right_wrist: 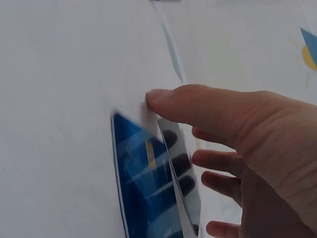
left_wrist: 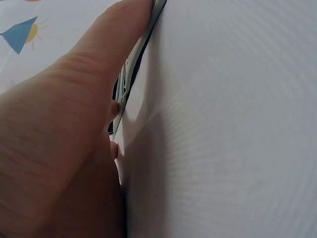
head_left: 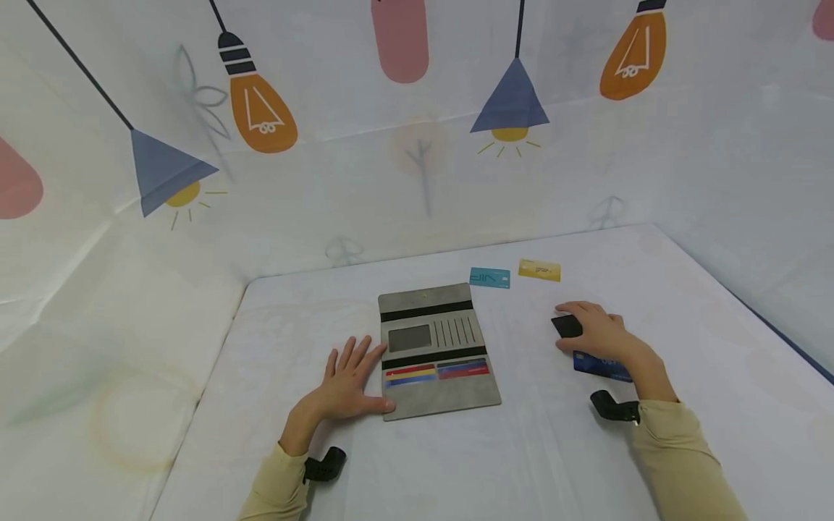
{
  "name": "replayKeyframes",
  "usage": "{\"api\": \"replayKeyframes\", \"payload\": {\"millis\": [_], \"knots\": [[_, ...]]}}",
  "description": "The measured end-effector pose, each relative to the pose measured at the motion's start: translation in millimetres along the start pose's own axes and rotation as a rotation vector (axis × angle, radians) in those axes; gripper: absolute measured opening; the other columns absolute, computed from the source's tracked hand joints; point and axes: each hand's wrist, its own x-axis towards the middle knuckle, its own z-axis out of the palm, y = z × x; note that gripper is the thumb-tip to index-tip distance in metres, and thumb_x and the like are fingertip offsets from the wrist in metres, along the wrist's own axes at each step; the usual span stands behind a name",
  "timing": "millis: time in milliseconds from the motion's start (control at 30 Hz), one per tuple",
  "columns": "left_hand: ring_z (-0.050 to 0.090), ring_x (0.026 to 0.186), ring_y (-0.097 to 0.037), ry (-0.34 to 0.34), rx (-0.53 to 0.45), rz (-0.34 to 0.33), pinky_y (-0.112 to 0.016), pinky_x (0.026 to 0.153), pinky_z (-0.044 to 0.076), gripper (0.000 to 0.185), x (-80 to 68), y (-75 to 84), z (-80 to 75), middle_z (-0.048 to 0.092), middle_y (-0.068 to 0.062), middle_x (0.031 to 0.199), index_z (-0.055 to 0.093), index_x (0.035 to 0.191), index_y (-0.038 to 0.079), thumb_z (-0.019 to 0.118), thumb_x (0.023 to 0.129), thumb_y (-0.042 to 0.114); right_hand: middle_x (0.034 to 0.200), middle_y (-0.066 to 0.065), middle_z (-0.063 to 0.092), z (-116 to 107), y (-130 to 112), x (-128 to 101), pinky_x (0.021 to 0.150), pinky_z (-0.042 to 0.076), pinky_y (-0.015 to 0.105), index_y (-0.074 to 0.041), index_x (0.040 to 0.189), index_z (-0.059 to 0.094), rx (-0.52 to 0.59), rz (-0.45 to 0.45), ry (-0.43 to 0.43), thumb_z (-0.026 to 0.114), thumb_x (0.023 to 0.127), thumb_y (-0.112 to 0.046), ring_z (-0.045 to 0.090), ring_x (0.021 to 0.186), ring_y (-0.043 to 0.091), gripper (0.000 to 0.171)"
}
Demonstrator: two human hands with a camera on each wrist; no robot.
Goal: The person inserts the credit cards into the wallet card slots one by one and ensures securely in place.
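A grey open wallet (head_left: 439, 399) lies flat on the white table, with several card edges showing in its lower slots. My left hand (head_left: 348, 387) is spread at its left side; the thumb rests on the lower left corner and the fingertips reach the left edge. My right hand (head_left: 598, 331) hovers over a black card (head_left: 567, 326), thumb and fingers apart on either side of it. Finger reflections show on the glossy dark card (right_wrist: 181, 163) in the right wrist view. Beside it is a blue card (head_left: 602, 366), partly under the hand.
A teal card (head_left: 490, 278) and a yellow card (head_left: 539, 270) lie behind the wallet, toward the table's back edge. Printed sheeting (head_left: 365, 181) with lamp and bulb drawings rises behind and beside the white table (head_left: 521, 463).
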Motion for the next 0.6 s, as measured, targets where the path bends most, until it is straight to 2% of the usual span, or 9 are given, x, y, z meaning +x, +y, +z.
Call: {"api": "replayKeyframes", "payload": {"millis": [133,300,600], "knots": [[-0.007,0.151,-0.040,-0.003,-0.003,-0.001,-0.064,0.115,-0.006,0.103,-0.4,0.1,-0.8,0.007,-0.015,0.166,0.021,0.159,0.020,0.072,0.080,0.062,0.146,0.035,0.034,-8,17,-6,0.093,0.024,0.077,0.001,0.144,0.041,0.018,0.011,-0.010,0.072,0.086,-0.040,0.031,0.131,0.054,0.077],[-0.006,0.151,-0.041,0.000,-0.008,-0.001,-0.065,0.115,-0.006,0.103,-0.1,0.9,-1.7,0.007,-0.015,0.166,0.022,0.159,0.019,0.072,0.080,0.062,0.139,0.036,0.037,-14,30,-13,0.090,0.029,0.079,0.003,0.140,0.044,-0.030,0.043,0.001,0.070,0.085,-0.037,0.034,0.125,0.056,0.073],[-0.006,0.151,-0.041,-0.003,-0.010,-0.008,-0.065,0.115,-0.006,0.103,-0.7,2.4,-1.9,0.007,-0.015,0.166,0.022,0.159,0.020,0.073,0.079,0.062,0.126,0.035,0.045,-15,26,-14,0.086,0.033,0.075,0.003,0.131,0.054,-0.038,0.095,0.007,0.071,0.085,-0.035,0.037,0.115,0.053,0.062]]}}
